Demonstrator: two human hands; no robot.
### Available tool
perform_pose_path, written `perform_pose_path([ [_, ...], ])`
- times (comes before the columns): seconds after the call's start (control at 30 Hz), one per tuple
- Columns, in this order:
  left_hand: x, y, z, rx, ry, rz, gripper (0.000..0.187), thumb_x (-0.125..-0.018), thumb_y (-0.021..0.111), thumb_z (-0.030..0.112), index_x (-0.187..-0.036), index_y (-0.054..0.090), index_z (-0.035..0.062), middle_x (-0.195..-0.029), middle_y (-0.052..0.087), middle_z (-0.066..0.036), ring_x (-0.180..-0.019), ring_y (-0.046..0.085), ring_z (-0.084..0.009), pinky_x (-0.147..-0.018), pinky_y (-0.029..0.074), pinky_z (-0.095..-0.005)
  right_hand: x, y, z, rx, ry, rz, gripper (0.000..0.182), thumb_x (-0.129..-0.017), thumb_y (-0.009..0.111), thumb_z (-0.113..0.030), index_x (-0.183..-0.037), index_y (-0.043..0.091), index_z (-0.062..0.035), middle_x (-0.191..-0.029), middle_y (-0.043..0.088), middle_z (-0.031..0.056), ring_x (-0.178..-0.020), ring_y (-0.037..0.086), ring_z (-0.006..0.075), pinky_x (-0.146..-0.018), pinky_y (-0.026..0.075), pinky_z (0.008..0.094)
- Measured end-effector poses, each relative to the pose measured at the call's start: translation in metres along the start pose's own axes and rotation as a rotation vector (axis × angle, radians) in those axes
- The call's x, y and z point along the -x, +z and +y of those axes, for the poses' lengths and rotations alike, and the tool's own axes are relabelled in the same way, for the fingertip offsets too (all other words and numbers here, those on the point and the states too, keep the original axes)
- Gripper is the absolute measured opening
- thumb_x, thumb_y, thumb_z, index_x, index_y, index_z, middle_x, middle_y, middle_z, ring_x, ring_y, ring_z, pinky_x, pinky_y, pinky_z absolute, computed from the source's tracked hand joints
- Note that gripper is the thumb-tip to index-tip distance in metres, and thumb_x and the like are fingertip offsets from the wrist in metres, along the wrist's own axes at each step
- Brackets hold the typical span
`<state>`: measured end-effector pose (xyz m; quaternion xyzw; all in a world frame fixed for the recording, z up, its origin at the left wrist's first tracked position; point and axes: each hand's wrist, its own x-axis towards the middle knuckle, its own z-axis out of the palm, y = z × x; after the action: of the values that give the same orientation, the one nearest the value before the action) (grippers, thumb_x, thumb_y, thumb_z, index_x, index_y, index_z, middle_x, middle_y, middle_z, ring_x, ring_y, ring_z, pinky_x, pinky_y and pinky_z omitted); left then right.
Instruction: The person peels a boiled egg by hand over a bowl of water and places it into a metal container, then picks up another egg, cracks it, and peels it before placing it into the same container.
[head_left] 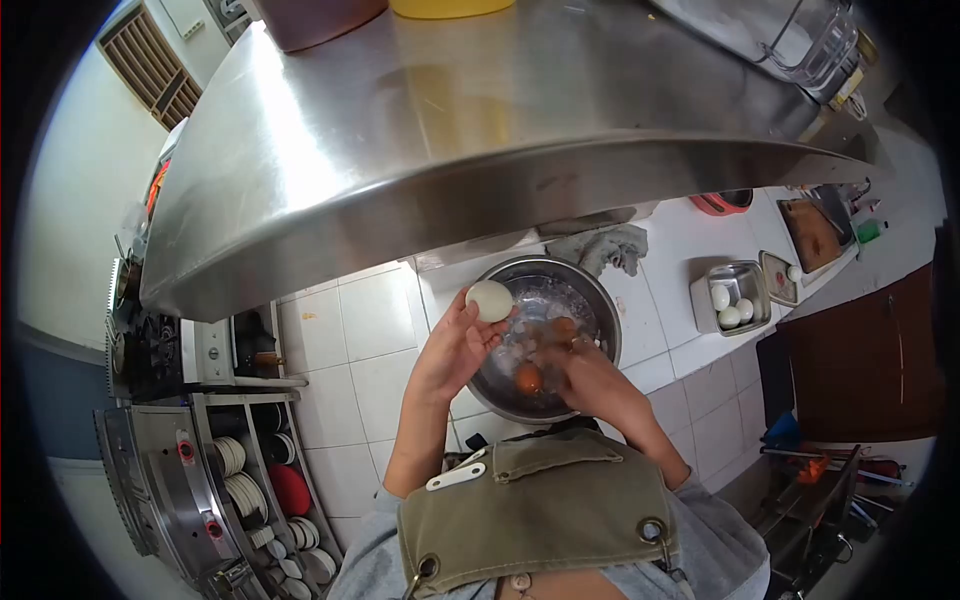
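Note:
A pale, smooth egg (489, 301) is held up in the fingers of my left hand (452, 348), over the left rim of a round metal bowl (607, 300). The bowl contains water and what looks like ice or pieces of shell. Two brown eggs show in it: one brown egg (528, 378) near the front and another brown egg (564, 327) farther back. My right hand (592, 378) reaches into the bowl's right side, close to these eggs. Its fingers are smeared by motion and partly hidden, so their hold cannot be made out.
A steel shelf (480, 110) overhangs in front. Behind the bowl lies a grey cloth (610, 245). To the right, a metal container (708, 318) holds several white eggs, with its lid (778, 277) alongside. A cutting board (808, 232) sits farther right. Stacked plates (245, 495) fill a rack at left.

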<state>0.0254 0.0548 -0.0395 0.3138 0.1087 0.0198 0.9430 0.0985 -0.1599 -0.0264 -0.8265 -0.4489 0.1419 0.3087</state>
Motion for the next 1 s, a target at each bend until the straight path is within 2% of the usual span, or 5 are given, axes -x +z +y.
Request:
perform_pose_path([
  [0.2, 0.005, 0.022, -0.003, -0.563, 0.197, 0.037, 0.044, -0.088, 0.068, 0.012, -0.126, 0.048, 0.0072, -0.116, 0.061, -0.012, -0.102, 0.061, -0.0180, -0.089, 0.047, -0.0299, -0.008, -0.025, -0.019, 0.059, 0.073, 0.050, 0.034, -0.090, 0.060, -0.014, -0.123, 0.053, -0.0078, -0.108, 0.060, 0.0167, -0.103, 0.060, 0.0313, -0.086, 0.047, 0.0374],
  [0.37, 0.010, 0.038, -0.013, -0.978, 0.451, 0.005, 0.040, -0.073, 0.079, 0.009, -0.111, 0.064, 0.0045, -0.111, 0.065, -0.008, -0.103, 0.061, -0.0230, -0.090, 0.047, -0.0346, -0.010, -0.012, 0.005, -1.439, 0.220, -0.059, 0.039, -0.104, 0.043, -0.030, -0.138, 0.039, -0.0112, -0.118, 0.057, 0.0053, -0.107, 0.058, 0.0145, -0.090, 0.047, 0.0303],
  [0.53, 0.010, 0.049, -0.016, -1.485, 0.521, -0.101, 0.063, -0.072, 0.080, 0.016, -0.130, 0.054, 0.0090, -0.134, 0.054, -0.013, -0.123, 0.048, -0.0332, -0.103, 0.036, -0.0420, 0.001, 0.001, 0.030, -1.640, 0.300, 0.019, 0.040, -0.095, 0.062, -0.018, -0.132, 0.048, -0.0123, -0.109, 0.060, 0.0016, -0.097, 0.060, 0.0102, -0.083, 0.048, 0.0253],
  [0.8, 0.020, 0.022, -0.016, -1.830, 0.278, 0.038, 0.057, -0.081, 0.072, 0.031, -0.133, 0.053, 0.0174, -0.138, 0.049, -0.011, -0.134, 0.036, -0.0383, -0.111, 0.008, -0.0643, 0.064, -0.115, 0.150, -0.224, 0.487, 0.826, 0.042, -0.078, 0.078, -0.016, -0.113, 0.057, -0.0062, -0.095, 0.065, 0.0025, -0.080, 0.059, 0.0095, -0.066, 0.048, 0.0246],
  [1.0, 0.025, 0.023, -0.019, -1.759, 0.289, 0.060, 0.053, -0.082, 0.070, 0.026, -0.131, 0.054, 0.0136, -0.138, 0.050, -0.011, -0.134, 0.037, -0.0352, -0.112, 0.008, -0.0613, 0.085, -0.135, 0.210, 0.268, 0.895, 0.543, 0.040, -0.069, 0.075, -0.024, -0.106, 0.063, -0.0126, -0.084, 0.068, 0.0216, -0.085, 0.068, 0.0368, -0.075, 0.052, 0.0435],
])
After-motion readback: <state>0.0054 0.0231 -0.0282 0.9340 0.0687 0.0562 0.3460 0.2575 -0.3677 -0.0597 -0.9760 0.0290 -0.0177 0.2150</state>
